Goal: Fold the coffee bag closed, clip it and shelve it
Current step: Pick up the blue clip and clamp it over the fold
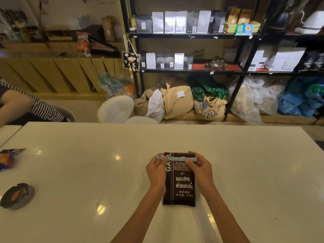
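Observation:
A dark brown coffee bag [180, 188] with white print lies flat on the white table [87, 172], its top end pointing away from me. A long light-blue clip [175, 158] lies across that top end. My left hand [157, 171] pinches the clip's left end and the bag's left edge. My right hand [199, 170] grips the clip's right end, fingers wrapped over the bag's top corner. Behind the table stands a black metal shelf [191, 71] that carries rows of white, grey and black coffee bags.
A crumpled snack wrapper [9, 158] and a dark round ashtray [16, 196] sit at the table's left. A person in a striped top [35, 106] sits far left. White stools [116, 109] and burlap sacks [192, 104] lie between table and shelf.

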